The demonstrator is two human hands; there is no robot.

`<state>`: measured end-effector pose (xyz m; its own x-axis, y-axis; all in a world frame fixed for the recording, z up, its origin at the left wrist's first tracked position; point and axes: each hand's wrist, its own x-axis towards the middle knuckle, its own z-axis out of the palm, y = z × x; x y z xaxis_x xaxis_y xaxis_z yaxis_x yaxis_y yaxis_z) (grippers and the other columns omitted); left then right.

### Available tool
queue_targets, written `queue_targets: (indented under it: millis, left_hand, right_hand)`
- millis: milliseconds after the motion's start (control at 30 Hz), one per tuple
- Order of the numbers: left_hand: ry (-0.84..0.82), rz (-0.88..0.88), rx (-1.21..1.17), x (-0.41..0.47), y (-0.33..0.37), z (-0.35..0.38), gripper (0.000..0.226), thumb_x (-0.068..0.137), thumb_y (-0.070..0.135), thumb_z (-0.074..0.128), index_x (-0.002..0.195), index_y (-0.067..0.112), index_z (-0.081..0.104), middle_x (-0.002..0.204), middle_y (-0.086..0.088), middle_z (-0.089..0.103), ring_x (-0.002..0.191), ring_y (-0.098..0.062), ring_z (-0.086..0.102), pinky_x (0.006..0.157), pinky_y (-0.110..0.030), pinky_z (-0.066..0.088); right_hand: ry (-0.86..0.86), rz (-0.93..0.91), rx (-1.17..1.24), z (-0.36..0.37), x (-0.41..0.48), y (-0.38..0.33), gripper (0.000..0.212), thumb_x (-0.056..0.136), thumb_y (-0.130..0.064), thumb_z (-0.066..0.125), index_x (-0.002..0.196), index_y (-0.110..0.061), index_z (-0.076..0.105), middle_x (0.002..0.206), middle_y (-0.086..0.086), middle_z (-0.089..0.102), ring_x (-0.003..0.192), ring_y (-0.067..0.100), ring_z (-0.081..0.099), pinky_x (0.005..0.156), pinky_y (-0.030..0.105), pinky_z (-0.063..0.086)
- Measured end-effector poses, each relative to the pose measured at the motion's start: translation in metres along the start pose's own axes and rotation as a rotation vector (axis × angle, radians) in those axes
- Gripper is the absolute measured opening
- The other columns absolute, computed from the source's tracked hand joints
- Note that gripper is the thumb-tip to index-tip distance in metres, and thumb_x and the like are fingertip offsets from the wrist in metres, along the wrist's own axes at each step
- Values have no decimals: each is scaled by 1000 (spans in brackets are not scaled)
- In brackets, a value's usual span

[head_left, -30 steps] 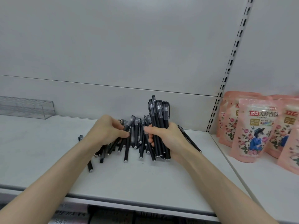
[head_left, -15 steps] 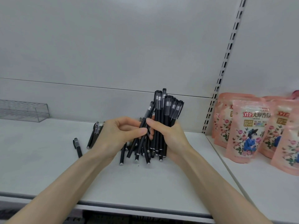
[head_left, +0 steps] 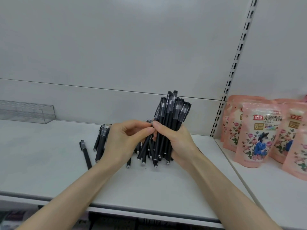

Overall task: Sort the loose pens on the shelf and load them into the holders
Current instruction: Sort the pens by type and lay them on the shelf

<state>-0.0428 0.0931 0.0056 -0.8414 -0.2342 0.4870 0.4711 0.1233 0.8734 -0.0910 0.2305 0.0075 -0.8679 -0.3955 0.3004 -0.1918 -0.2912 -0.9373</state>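
The pens [head_left: 169, 123] are matt black, with smoky see-through caps and small silver-grey end plugs; one clip bears white lettering. The shelf [head_left: 49, 171] is pale grey-white, and the back panel [head_left: 116, 47] has the same plain tone. The holder [head_left: 28, 112] is clear and colourless. The upright [head_left: 231, 77] is white with a row of black slots. The pouches [head_left: 259, 138] are salmon pink, printed with pink roses and green leaves, red lettering on white, and a figure in blue with a dark hat.
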Motion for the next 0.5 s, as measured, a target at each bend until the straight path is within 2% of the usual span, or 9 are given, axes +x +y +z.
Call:
queue_targets:
  millis: [133,200,267,333,400,467,500]
  left_hand:
    - [-104,120,107,-1,-5,-4,11,79,23,67,84,28,75,83,4,70,74,-7,63,70,-14,46]
    - [-112,105,89,0,-3,-5,11,85,20,65,82,25,75,84,1,65,73,-3,58,67,-12,43]
    - [-51,77,75,4,3,-6,15,90,18,60,83,20,73,89,-4,65,74,3,58,69,-8,42]
    - [-54,38,76,10,12,-7,13,88,33,61,93,23,68,97,1,68,84,4,61,76,-10,45]
    - [-180,-13,79,16,23,-8,31,81,44,66,105,25,63,99,6,70,90,-6,65,77,-18,49]
    - [-308,-38,71,21,34,-6,40,74,44,74,107,24,62,92,3,71,86,-33,65,67,-35,54]
    - [-351,-37,66,23,39,-5,45,67,42,76,106,26,63,89,1,71,83,-40,63,65,-41,54]
  right_hand:
    - [-18,42,42,-1,0,1,8,87,-13,66,88,-6,62,76,3,61,74,18,61,69,31,52]
    - [-16,66,87,0,0,0,13,86,-13,65,94,-2,64,83,8,64,79,21,63,72,34,53]
    - [-24,74,104,1,-1,-2,14,87,-10,63,92,2,67,85,10,68,81,22,66,75,34,55]
    - [-67,65,87,5,-4,-4,11,88,-7,62,86,2,68,80,11,69,77,24,67,76,35,55]
    - [-129,49,75,9,-7,-4,5,88,0,61,84,2,63,73,10,65,70,23,64,70,33,55]
    - [-192,36,51,14,-9,-2,5,84,4,63,84,0,60,71,7,61,67,19,61,68,29,53]
    - [-227,33,25,15,-10,0,7,81,2,65,84,-2,61,72,6,61,68,17,61,69,29,53]
